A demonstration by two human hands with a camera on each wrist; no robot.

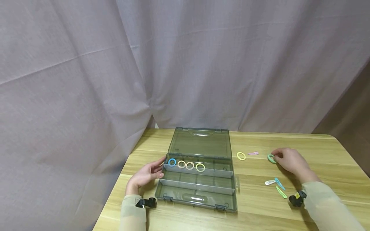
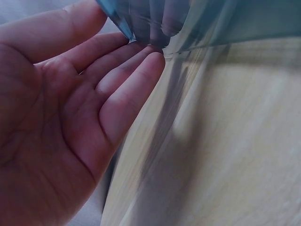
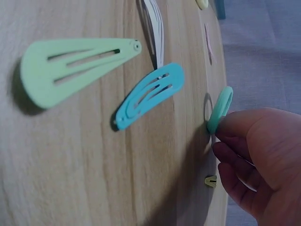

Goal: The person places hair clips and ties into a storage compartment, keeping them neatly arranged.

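Observation:
My right hand (image 1: pixel 292 162) pinches a mint green hair tie (image 1: pixel 271 158) between thumb and fingertips; in the right wrist view the ring (image 3: pixel 220 109) is tilted up on its edge. My left hand (image 1: pixel 146 175) rests its fairly straight fingers against the left side of a clear grey divided storage box (image 1: pixel 196 185), whose lid lies folded back. Along the box's back row sit a blue hair tie (image 1: pixel 171 162), two peach hair ties (image 1: pixel 181 164) and a yellow hair tie (image 1: pixel 200 167). The left wrist view shows the fingertips (image 2: pixel 153 63) at the box wall.
Right of the box lie another yellow hair tie (image 1: pixel 241 156) and a pink snap clip (image 1: pixel 253 153). Nearer me are white (image 1: pixel 270 182), blue (image 1: pixel 279 183) and green (image 1: pixel 281 192) snap clips. A small yellow claw clip (image 3: pixel 211 181) shows near my right fingers. Curtains (image 1: pixel 196 64) hang behind the table.

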